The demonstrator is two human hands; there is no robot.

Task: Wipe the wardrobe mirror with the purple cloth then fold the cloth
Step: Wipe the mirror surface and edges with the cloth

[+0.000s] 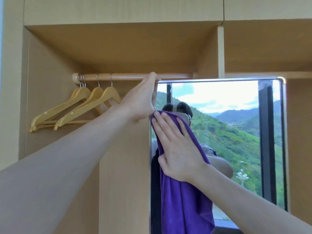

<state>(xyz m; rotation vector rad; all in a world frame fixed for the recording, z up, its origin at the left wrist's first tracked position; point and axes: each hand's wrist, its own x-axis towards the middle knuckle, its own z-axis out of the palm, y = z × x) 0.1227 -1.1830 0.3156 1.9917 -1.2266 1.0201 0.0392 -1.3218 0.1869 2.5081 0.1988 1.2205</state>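
The right hand (177, 146) lies flat with its fingers straight and slightly spread, pressing the purple cloth (184, 200) against the mirror (236, 132). The cloth is draped under the palm and over the fingertips, and the rest of it hangs straight down below the wrist along the mirror's left side. Just above and to the left of that hand, the left hand (143, 100) grips the mirror's top left corner, fingers curled over the upper edge and thumb lying down along the side edge. The two hands are nearly touching near the top of the cloth. The glass beyond them reflects green hills, cloudy sky and a dark window frame, with the person partly hidden behind the cloth. To the left of the left hand, wooden hangers (76, 107) hang from a wooden rail (128, 76) inside the open wardrobe (118, 48), whose pale panels rise above both hands.
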